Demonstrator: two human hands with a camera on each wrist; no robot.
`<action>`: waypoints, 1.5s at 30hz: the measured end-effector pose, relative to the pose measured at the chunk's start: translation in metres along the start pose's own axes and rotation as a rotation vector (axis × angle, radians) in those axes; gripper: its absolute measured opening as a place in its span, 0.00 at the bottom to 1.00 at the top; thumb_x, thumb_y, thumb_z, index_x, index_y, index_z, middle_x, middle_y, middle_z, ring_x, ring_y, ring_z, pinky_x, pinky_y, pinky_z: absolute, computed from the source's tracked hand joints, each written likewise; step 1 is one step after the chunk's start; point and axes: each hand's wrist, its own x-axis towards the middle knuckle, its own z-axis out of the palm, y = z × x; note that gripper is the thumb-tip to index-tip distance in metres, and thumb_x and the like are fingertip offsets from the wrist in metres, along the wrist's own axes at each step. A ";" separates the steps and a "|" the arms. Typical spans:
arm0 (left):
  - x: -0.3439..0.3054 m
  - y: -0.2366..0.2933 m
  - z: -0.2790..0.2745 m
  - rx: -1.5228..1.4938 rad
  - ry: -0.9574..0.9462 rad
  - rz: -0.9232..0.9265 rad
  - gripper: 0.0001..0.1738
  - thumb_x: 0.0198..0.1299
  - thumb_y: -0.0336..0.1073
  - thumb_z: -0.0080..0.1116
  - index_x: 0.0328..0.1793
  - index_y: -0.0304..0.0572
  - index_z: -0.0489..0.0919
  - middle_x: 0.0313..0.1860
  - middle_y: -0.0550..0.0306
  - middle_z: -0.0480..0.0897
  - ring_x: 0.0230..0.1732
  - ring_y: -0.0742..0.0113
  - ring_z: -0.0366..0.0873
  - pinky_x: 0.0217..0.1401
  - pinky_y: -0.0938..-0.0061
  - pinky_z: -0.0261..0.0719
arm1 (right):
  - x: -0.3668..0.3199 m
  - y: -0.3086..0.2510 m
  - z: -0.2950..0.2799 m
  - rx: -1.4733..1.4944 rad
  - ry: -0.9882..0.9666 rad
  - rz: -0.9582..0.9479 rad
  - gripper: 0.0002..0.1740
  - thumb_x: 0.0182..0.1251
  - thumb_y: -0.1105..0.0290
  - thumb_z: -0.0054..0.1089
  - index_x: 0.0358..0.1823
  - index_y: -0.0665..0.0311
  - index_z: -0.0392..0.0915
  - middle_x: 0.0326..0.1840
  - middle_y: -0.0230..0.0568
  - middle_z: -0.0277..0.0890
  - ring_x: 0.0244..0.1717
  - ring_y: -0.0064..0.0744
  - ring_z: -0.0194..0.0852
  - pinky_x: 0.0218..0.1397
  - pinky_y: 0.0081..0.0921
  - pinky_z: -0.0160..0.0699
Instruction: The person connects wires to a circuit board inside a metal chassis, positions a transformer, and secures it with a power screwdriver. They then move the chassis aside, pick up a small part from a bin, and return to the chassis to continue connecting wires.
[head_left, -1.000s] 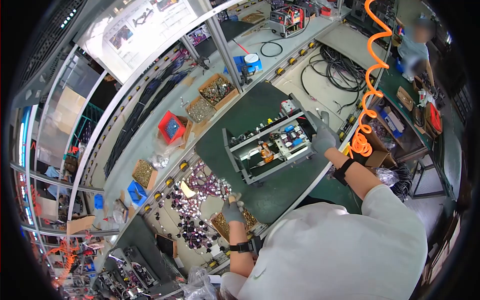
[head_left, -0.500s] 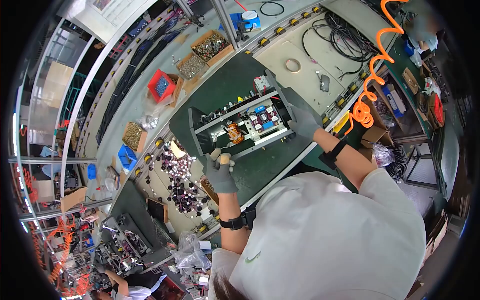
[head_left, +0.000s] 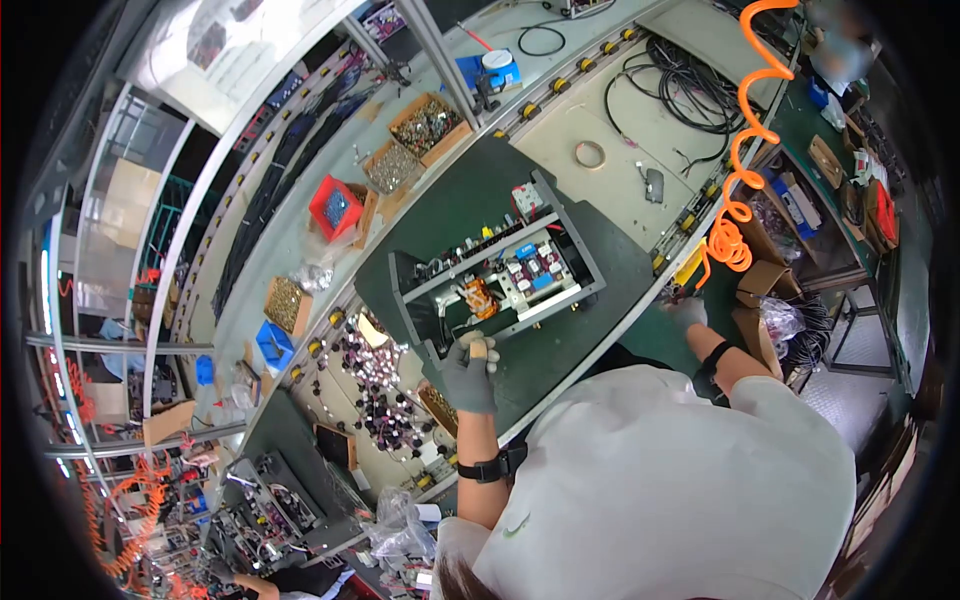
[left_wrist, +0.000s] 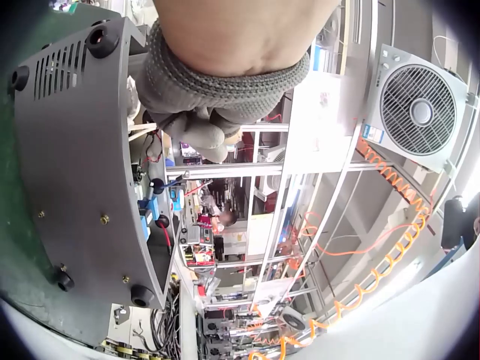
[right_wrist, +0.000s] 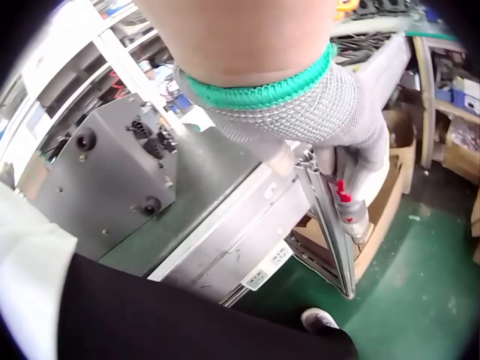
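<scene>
A grey metal chassis [head_left: 505,275] lies on the dark green worktop, its inside showing a circuit board [head_left: 535,268] and an orange-wrapped coil [head_left: 478,298]. My gloved left hand [head_left: 468,378] is at the chassis's near left corner, fingers curled inward. In the left wrist view the same glove [left_wrist: 202,112] overlaps the chassis's end panel [left_wrist: 75,172]; what its fingers may hold is hidden. Beyond the worktop's front edge, my gloved right hand [head_left: 688,315] hangs low. The right wrist view has its fingers [right_wrist: 356,202] pointing loosely down beside a metal profile bar [right_wrist: 330,225].
A box of brass-coloured fasteners [head_left: 438,408] and loose connectors [head_left: 385,400] lie left of the worktop. Boxes of small hardware [head_left: 428,128] line the back ledge. An orange coiled hose [head_left: 735,210] hangs at right, near cardboard boxes [head_left: 765,285]. Another person [head_left: 840,60] stands beyond.
My left hand has moved from the fastener box to the chassis's near left corner. My right hand has left the chassis's right end and dropped past the worktop's front edge. The head view has shifted.
</scene>
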 end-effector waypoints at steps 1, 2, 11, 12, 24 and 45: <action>0.000 0.004 0.002 0.005 -0.016 0.006 0.11 0.61 0.32 0.57 0.47 0.35 0.76 0.34 0.53 0.81 0.27 0.76 0.75 0.26 0.87 0.69 | -0.001 -0.002 0.002 0.024 0.013 0.003 0.27 0.51 0.49 0.62 0.42 0.66 0.80 0.44 0.51 0.79 0.44 0.46 0.79 0.49 0.36 0.75; 0.002 0.007 0.005 0.012 -0.036 0.024 0.11 0.61 0.32 0.57 0.47 0.35 0.76 0.34 0.53 0.81 0.27 0.76 0.75 0.26 0.87 0.69 | -0.003 -0.007 0.005 0.081 -0.088 0.145 0.26 0.49 0.51 0.64 0.42 0.64 0.79 0.47 0.52 0.77 0.47 0.46 0.77 0.52 0.35 0.74; 0.009 0.006 0.028 0.058 -0.087 0.004 0.09 0.62 0.31 0.56 0.47 0.36 0.75 0.37 0.52 0.81 0.31 0.74 0.76 0.31 0.85 0.72 | 0.011 0.011 0.009 0.521 0.231 0.116 0.30 0.39 0.67 0.73 0.46 0.59 0.69 0.49 0.43 0.69 0.47 0.42 0.73 0.51 0.32 0.73; 0.010 0.007 0.029 0.066 -0.086 0.002 0.10 0.62 0.31 0.56 0.47 0.35 0.75 0.37 0.52 0.81 0.31 0.74 0.76 0.31 0.85 0.72 | 0.015 0.018 0.014 0.535 0.280 0.025 0.29 0.39 0.68 0.73 0.46 0.58 0.68 0.48 0.40 0.70 0.46 0.43 0.74 0.50 0.32 0.74; 0.023 0.006 0.045 0.055 -0.147 -0.098 0.11 0.61 0.31 0.58 0.49 0.36 0.75 0.37 0.53 0.80 0.30 0.74 0.75 0.29 0.84 0.71 | 0.050 0.050 0.031 0.490 -0.027 -0.149 0.23 0.44 0.78 0.69 0.40 0.60 0.68 0.32 0.31 0.75 0.34 0.25 0.75 0.41 0.27 0.74; -0.018 0.028 0.074 0.057 -0.368 -0.261 0.15 0.61 0.34 0.58 0.49 0.30 0.76 0.38 0.50 0.82 0.32 0.72 0.79 0.31 0.84 0.75 | -0.105 -0.159 -0.201 1.892 -1.017 -0.929 0.19 0.62 0.55 0.55 0.48 0.58 0.72 0.33 0.38 0.71 0.40 0.38 0.70 0.50 0.43 0.68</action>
